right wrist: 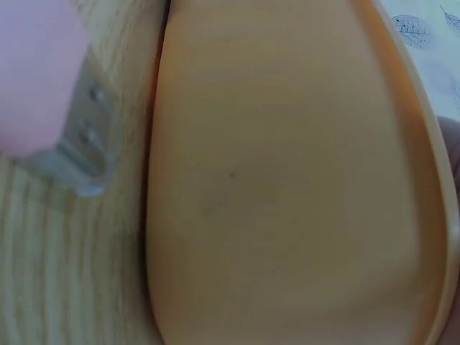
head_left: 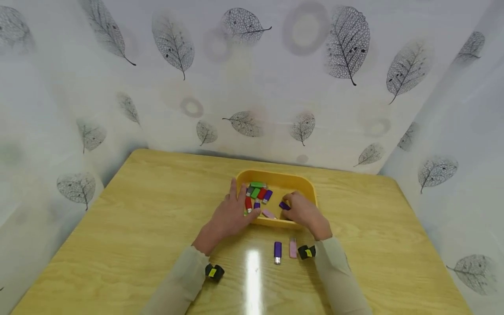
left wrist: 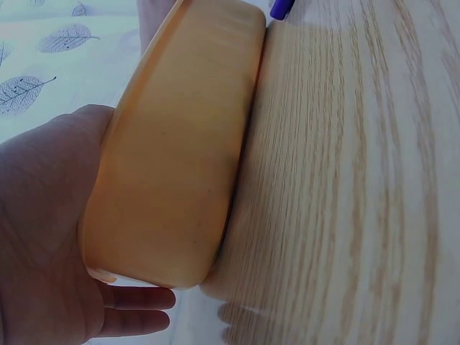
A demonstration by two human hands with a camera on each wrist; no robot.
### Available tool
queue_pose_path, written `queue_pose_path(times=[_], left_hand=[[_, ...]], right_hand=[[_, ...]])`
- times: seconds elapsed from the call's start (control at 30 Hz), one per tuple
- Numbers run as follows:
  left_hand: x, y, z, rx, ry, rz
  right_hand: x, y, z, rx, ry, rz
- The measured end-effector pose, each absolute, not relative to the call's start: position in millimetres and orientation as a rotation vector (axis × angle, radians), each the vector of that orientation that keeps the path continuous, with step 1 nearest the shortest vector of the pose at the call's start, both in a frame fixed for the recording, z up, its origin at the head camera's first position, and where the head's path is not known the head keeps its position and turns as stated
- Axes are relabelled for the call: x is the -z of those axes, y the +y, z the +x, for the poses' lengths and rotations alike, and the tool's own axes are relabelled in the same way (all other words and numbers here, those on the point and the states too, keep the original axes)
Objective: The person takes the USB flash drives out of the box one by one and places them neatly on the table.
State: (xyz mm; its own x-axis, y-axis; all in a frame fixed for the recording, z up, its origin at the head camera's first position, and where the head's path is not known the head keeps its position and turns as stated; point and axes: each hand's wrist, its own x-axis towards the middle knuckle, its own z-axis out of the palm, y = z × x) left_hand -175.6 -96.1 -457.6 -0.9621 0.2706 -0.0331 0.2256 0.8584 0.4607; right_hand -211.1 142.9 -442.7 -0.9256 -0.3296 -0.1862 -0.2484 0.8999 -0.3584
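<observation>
A yellow plastic tray point(head_left: 299, 183) holds several USB flash drives in green, red, purple and pink, mostly bunched at its left end. My left hand point(head_left: 232, 214) grips the tray's near left corner, thumb over the near rim and fingers along the left side. Over the tray's right half, my right hand point(head_left: 305, 212) pinches a purple USB flash drive point(head_left: 285, 205) with its fingertips. A pink USB flash drive point(head_left: 269, 214) lies near the tray's front wall, between the hands. The near wall hides my right fingers in the right wrist view.
On the wooden table point(head_left: 157, 210), a purple USB flash drive point(head_left: 278, 250) and a pink one point(head_left: 293, 248) lie side by side in front of the tray. The pink one is close to the right wrist's black camera point(head_left: 307, 252). A leaf-patterned curtain point(head_left: 271, 87) hangs behind.
</observation>
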Motion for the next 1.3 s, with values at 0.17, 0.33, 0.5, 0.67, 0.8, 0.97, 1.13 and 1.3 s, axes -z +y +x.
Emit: queue_pose_path(times=[0.17,0.33,0.5,0.67,0.8,0.97,1.13,1.3], left_hand=[[455.7,-97.1,-176.0,-0.712,2.943,0.392],[455.3,-96.8,-174.9,-0.721,2.947,0.421],[455.2,-96.5,-174.7,-0.721,2.953,0.433],[454.6,-96.4,-174.7,-0.719,2.953,0.441],[453.9,-96.8,-174.4,-0.707,2.953,0.432],[453.8,-96.0,-175.3,-0.693,2.952,0.428],[452.6,-95.4,-175.4,-0.692,2.944,0.418],[451.5,-95.1,-173.8,-0.707,2.938,0.410]], right_hand=[[445.3,142.9,-214.9,0.507,2.834,-0.452],[447.0,145.9,-214.9,0.534,2.827,-0.483],[445.3,148.8,-213.5,0.553,2.801,-0.534],[446.2,150.0,-214.5,0.578,2.795,-0.576],[447.8,150.2,-215.7,0.619,2.794,-0.675],[445.5,150.5,-215.3,0.628,2.779,-0.723],[444.8,150.6,-214.3,0.642,2.774,-0.713],[447.2,150.2,-214.3,0.662,2.787,-0.673]])
